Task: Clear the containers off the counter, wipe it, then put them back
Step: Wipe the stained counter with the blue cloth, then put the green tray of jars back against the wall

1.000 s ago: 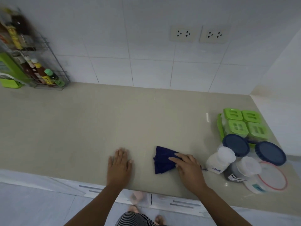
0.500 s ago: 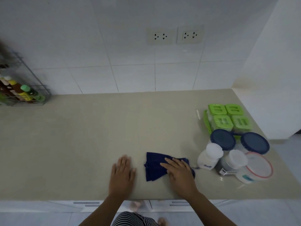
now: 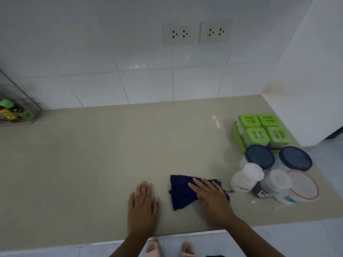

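A folded dark blue cloth (image 3: 182,192) lies on the beige counter (image 3: 104,156) near its front edge. My right hand (image 3: 210,198) rests flat on the cloth's right part, fingers spread. My left hand (image 3: 143,206) lies flat on the bare counter just left of the cloth. The containers are grouped at the counter's right end: a green-lidded spice set (image 3: 262,131), two blue-lidded tubs (image 3: 259,156) (image 3: 296,158), a white salt bottle (image 3: 245,178), a second white-capped jar (image 3: 276,182) and a red-rimmed clear tub (image 3: 304,187).
A wire rack with sauce bottles (image 3: 14,112) stands at the far left against the tiled wall. Two wall sockets (image 3: 197,32) sit above the counter. A white side wall (image 3: 304,80) closes the right end. My slippered feet show below the counter edge.
The view has swung right and closer, so the rack slid out at the left. My right hand shifted slightly on the cloth; my left hand stays flat beside it.
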Motion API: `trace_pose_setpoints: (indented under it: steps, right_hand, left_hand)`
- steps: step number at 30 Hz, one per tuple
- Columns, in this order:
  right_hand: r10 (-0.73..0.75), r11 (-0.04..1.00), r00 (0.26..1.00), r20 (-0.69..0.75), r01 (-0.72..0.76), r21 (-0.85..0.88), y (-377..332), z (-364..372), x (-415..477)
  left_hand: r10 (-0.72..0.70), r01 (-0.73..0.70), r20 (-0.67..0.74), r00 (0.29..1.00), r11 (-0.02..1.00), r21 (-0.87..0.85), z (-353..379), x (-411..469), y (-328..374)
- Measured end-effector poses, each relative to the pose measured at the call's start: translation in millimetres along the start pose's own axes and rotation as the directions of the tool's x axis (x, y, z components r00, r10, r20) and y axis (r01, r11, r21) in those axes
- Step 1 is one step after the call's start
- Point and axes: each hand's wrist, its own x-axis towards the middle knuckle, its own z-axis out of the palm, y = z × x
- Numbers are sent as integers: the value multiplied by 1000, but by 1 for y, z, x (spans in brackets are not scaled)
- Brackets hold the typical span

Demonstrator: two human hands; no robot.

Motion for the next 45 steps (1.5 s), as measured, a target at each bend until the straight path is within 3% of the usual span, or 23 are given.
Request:
trace_pose_setpoints:
  steps: [3,9,15,20,24,27,31,34,37,42,45]
  right_hand:
    - [9,999,995,102,-12,31,3,-2,6]
    - [65,997,989,136,-71,36,-3,-2,11]
    - [102,991,983,153,-113,66,-11,-5,7]
    - [45,992,972,231,-71,107,-8,-15,8]
    - [-30,987,941,338,-26,160,-10,-42,12]
    - [-87,973,955,282,21,230,-7,-82,15]
    - [-101,940,992,69,73,333,14,-161,23]
    - [-39,951,998,-48,52,304,51,-219,31]
    - [100,947,991,-88,-68,314,100,-257,37]
    - [366,890,930,26,-358,283,177,-280,38]
    - [467,848,879,96,-476,233,205,-275,40]
  left_hand:
    - [20,-20,9,1000,1000,21,3,1,-3]
    - [75,-72,-100,992,997,34,11,1,-8]
    - [89,-88,-55,995,996,4,6,0,-9]
    - [59,-59,-93,994,998,0,5,1,-6]
    - [-60,42,-101,993,984,-171,-3,4,9]
    - [-70,42,-114,991,971,-234,-12,18,42]
    - [5,-57,-191,982,962,-268,-27,50,100]
    - [90,-155,-228,969,946,-285,-41,74,145]
    - [157,-222,-224,962,928,-300,-56,95,187]
    - [233,-285,-194,953,907,-309,-72,121,256]
    - [231,-229,-48,972,874,-429,-72,133,296]
